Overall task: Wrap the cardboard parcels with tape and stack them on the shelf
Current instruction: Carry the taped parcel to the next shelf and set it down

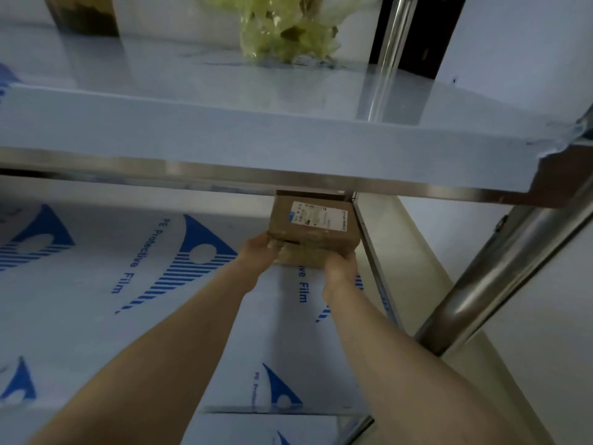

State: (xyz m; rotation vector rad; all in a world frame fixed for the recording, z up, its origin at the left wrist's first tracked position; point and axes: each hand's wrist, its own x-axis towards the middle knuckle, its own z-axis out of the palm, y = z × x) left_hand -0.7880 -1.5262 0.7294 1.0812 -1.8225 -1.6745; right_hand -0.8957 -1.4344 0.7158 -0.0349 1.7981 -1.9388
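A brown cardboard parcel point(313, 226) with a white label on top sits on the lower shelf point(128, 300), near its right edge. It rests on another brown parcel point(300, 260) beneath it. A further parcel edge point(309, 194) shows behind, partly hidden by the upper shelf. My left hand point(258, 252) grips the top parcel's near left corner. My right hand point(340, 269) holds its near right corner, fingers curled round the edge.
The lower shelf is covered in white protective film with blue logos. The upper shelf point(256, 139) overhangs closely above the parcels and carries a bag of green leaves point(288, 30) and a dark jar point(86, 17). A steel post point(500, 277) stands at the right.
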